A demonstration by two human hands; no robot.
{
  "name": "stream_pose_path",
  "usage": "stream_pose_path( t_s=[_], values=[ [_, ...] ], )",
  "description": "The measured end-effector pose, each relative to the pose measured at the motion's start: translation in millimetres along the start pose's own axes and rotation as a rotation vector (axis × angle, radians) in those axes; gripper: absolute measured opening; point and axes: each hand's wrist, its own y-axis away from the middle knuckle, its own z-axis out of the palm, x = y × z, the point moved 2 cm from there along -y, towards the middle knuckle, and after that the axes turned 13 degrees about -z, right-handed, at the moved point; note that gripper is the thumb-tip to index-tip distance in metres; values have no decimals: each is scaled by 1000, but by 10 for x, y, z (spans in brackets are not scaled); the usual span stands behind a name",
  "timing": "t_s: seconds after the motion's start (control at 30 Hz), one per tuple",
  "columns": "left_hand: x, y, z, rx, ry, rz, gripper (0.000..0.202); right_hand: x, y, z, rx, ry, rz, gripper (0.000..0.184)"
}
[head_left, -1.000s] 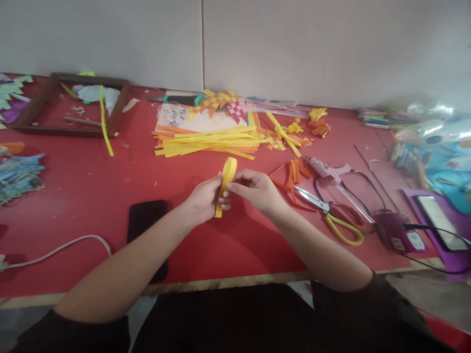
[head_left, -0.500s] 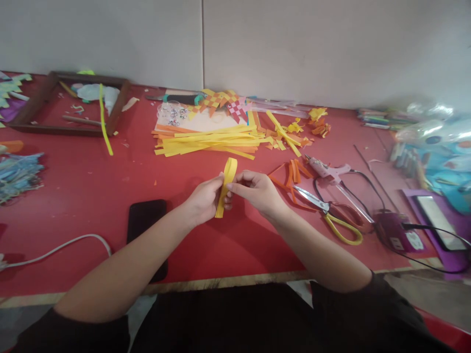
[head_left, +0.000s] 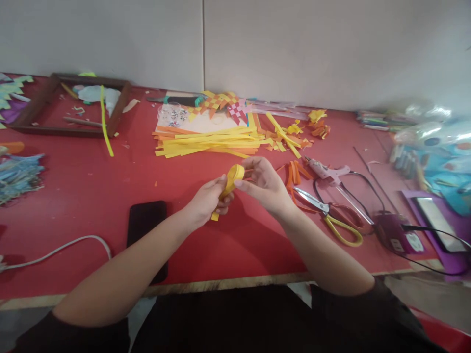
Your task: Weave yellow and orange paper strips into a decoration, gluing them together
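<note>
A yellow paper strip (head_left: 230, 180), bent into a loop at its upper end, is held above the red table between my hands. My left hand (head_left: 208, 200) is closed on its lower part, thumb on top and fingertips showing beneath; a short tail sticks out below. My right hand (head_left: 267, 186) is at the loop's right side, its thumb against the edge and its fingers curled behind, partly hidden. Beyond my hands lies a pile of flat yellow strips (head_left: 206, 143) with orange ones among them.
Right of my hands are scissors (head_left: 326, 208), orange strips (head_left: 295, 172) and a pink glue gun (head_left: 327, 171) with a cord. A black phone (head_left: 147, 220) lies by my left forearm. A wooden frame (head_left: 37, 110) and woven paper fish (head_left: 219, 102) are at the back.
The strip's upper end has tilted right and opened into a rounder loop. My right hand has shifted up and right, its fingers lifting around the loop. My left hand stays on the lower part.
</note>
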Motion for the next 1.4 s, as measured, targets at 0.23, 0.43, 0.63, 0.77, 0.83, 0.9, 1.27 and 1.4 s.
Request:
stream_pose_path(
  t_s=[0.23,0.43,0.63,0.77,0.83,0.9,1.27,1.4],
  values=[
    [-46,20,14,-71,-163,19,35,-100,-33,-187,-280,-141,-44,43],
    [-66,36,26,-143,-296,-10,44,-130,-65,-348,-339,44,-31,27],
    [-71,68,51,-191,-404,-61,39,-275,-96,-471,-498,162,50,19],
    [-71,83,41,-239,-444,-103,41,-420,-151,-533,-624,360,-23,20],
    [-69,93,29,-282,-457,-128,42,-481,-174,-553,-703,402,-72,15],
    [-62,111,16,-333,-458,-165,42,-517,-186,-575,-755,423,-97,12],
    [19,275,21,-599,-351,-429,33,-505,-148,-668,-652,292,-13,17],
    [50,278,27,-604,-286,-394,32,-453,-157,-671,-546,156,13,19]
  ],
)
